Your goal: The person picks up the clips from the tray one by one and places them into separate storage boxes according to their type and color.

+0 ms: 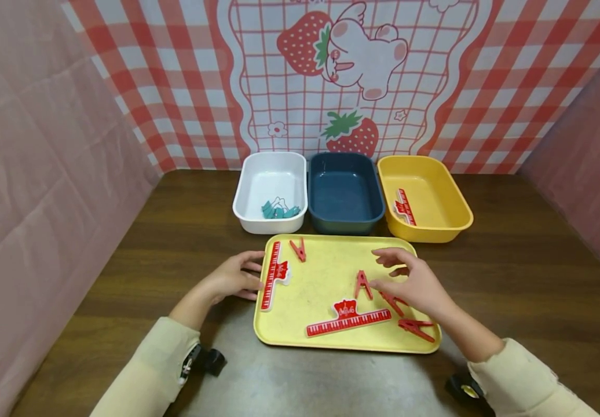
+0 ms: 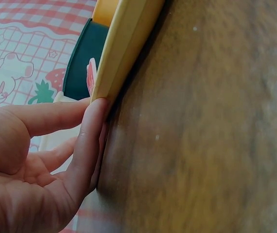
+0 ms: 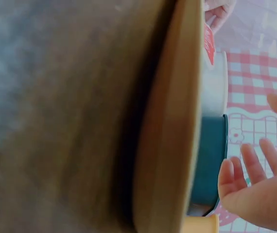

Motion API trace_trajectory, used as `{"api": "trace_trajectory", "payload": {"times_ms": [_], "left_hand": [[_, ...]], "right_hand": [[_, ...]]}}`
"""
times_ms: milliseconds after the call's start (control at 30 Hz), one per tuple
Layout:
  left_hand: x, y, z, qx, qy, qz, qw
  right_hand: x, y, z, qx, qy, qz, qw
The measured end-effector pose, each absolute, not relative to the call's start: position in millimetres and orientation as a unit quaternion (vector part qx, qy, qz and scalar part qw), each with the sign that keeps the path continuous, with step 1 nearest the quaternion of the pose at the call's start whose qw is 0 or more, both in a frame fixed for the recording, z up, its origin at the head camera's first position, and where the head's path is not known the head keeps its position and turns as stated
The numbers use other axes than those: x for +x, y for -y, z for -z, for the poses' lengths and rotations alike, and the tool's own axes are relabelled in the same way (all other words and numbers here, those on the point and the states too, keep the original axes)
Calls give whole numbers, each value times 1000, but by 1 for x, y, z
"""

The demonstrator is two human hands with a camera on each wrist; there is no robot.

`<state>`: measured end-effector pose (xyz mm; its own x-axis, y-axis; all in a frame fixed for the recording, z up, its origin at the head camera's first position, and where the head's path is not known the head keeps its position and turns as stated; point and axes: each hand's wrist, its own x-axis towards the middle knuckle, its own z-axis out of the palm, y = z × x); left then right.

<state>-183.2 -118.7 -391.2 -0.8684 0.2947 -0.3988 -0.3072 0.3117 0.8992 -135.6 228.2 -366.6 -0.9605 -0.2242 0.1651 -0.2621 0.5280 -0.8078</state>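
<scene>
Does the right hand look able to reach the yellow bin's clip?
Probably yes: the right hand looks empty, and the bin is open above the clip, though its near wall intervenes.

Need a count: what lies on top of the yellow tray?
Two large red clips and four small red clothespins are visible on the tray. Whatever the right hand covers cannot be seen.

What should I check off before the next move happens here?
1. Right grip free: ok, holding nothing.
2. Left grip at the rim of the yellow tray: ok, touching it.
3. Red clothespins nearby: ok, three lie by the right grip.
4. Right thumb touching one: cannot tell.
5. Tray free of clips: not ok, two piano-patterned clips and four clothespins remain.
</scene>
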Motion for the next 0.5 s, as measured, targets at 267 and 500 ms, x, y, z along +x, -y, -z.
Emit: {"api": "trace_trajectory", "payload": {"times_ms": [267,500], "left_hand": [[-183,118,390,-4,-770,-583,259],[-183,119,390,-5,-774,-578,258]], "right_hand": [[-131,-225,375,221,856,-466,-39],[-130,-221,377,278,850,-440,-80]]}}
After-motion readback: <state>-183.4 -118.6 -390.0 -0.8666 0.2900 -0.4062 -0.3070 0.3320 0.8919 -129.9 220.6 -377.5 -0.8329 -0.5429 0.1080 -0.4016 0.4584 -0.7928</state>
